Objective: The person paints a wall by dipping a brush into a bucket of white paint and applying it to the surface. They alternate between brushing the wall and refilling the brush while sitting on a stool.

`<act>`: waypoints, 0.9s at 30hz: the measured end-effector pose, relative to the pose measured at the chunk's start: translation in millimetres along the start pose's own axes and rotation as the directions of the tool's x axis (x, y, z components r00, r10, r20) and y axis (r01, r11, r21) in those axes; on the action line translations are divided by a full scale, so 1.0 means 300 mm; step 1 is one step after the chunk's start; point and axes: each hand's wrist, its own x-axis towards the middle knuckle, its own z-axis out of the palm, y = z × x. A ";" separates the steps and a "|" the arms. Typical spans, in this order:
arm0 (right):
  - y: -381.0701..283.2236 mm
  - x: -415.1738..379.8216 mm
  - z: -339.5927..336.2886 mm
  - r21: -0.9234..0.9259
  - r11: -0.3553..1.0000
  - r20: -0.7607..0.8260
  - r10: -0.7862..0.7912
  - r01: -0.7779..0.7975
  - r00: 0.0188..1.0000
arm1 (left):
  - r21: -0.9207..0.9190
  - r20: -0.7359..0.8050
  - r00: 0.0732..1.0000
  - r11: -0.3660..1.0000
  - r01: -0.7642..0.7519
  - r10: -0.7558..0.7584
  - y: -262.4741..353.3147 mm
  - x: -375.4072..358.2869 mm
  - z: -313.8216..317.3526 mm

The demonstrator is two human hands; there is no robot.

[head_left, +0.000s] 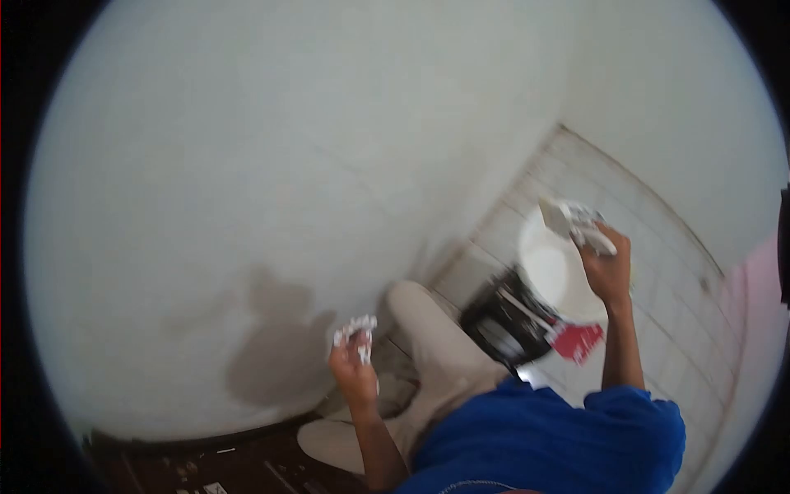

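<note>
Brush with flat pale head and white handle (597, 240), which the right hand (609, 263) grasped above a round white bucket (553, 265), while the left hand (354, 372) clenched crumpled white material (364, 323)

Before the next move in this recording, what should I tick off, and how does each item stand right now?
1. Right hand has a grip on the pale-handled brush: ok.
2. Brush lines up with the white bucket: ok in this view, though its height above the rim cannot be judged.
3. Brush carries a fresh load: cannot tell, too blurred.
4. Left hand is clean: not ok, white material shows around the fingers.
5. Black container is unobstructed: not ok, the red-ended tool appears to reach across it.
6. Wall is fully dry: cannot tell.
</note>
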 end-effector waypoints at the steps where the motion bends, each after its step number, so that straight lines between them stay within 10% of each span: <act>1: 0.054 -0.025 -0.053 -0.045 0.998 -0.011 0.032 -0.033 0.999 | -0.026 0.097 0.995 0.999 0.032 -0.029 0.026 -0.007 0.096; 3: 0.117 -0.029 -0.102 -0.096 0.991 0.028 0.101 -0.098 0.994 | 0.109 0.342 0.927 0.987 0.120 -0.151 0.022 -0.010 0.217; 8: 0.290 -0.116 -0.112 -0.080 0.940 0.123 0.340 -0.332 0.932 | 0.307 0.767 0.631 0.932 -0.194 -0.121 -0.023 -0.080 0.445; 20: 0.470 -0.126 0.089 -0.404 0.902 0.735 0.420 -0.154 0.533 | 0.349 0.891 0.371 0.918 -0.188 -0.263 -0.102 -0.173 0.591; 27: 0.506 -0.184 0.114 -0.289 0.950 0.790 0.305 -0.115 0.531 | 0.368 0.862 0.413 0.923 -0.115 -0.293 -0.104 -0.156 0.614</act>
